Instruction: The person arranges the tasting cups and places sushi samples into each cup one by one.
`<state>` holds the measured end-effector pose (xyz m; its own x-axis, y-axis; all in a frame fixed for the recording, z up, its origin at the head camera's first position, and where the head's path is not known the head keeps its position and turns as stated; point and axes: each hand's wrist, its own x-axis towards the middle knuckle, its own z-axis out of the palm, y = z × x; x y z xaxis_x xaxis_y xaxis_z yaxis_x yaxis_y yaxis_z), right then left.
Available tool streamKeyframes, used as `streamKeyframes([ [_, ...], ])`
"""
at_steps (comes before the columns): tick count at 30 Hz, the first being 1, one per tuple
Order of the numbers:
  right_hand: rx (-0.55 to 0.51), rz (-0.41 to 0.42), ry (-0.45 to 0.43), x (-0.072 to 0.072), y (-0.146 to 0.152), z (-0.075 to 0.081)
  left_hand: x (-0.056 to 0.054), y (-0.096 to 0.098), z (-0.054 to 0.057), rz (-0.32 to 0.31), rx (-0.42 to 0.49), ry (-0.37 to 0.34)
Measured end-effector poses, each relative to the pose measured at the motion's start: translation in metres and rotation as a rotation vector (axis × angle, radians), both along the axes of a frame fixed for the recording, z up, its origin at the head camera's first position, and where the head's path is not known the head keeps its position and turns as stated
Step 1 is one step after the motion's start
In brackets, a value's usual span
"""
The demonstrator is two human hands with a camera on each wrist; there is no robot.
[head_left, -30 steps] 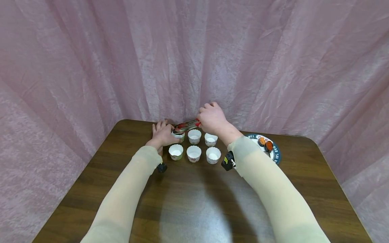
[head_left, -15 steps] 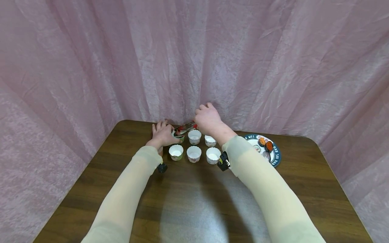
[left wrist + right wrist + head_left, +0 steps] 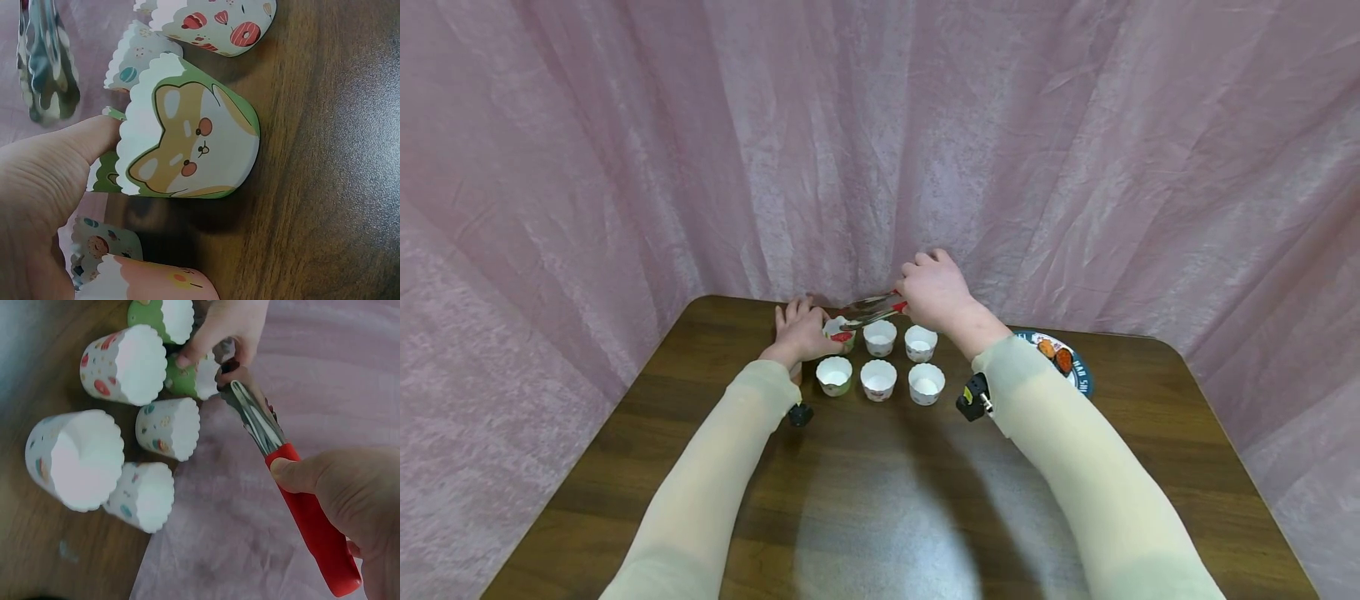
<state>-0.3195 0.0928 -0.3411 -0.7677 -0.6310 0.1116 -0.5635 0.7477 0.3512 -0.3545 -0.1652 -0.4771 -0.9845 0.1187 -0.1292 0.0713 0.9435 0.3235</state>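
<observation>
Grips red-handled tongs (image 3: 309,515) in the right hand (image 3: 934,292), with fingers curled round the handles and metal ends parted over the far-left green paper baking cup (image 3: 180,380). Pinches that cup, with a small red piece (image 3: 841,337) inside, in the left hand (image 3: 800,335). Has sushi plate (image 3: 1084,379) farther right on wooden worktop (image 3: 737,533).

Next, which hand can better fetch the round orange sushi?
Right hand, likely: it holds red-handled metal tongs and is nearer the round teal-rimmed plate; the left hand grips a green paper cup.
</observation>
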Motion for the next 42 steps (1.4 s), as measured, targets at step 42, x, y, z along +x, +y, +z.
streamKeyframes([
  [42,-0.094,-0.049,0.084,0.045,0.158,0.007,0.056,-0.053,0.047,-0.178,0.208,0.233],
])
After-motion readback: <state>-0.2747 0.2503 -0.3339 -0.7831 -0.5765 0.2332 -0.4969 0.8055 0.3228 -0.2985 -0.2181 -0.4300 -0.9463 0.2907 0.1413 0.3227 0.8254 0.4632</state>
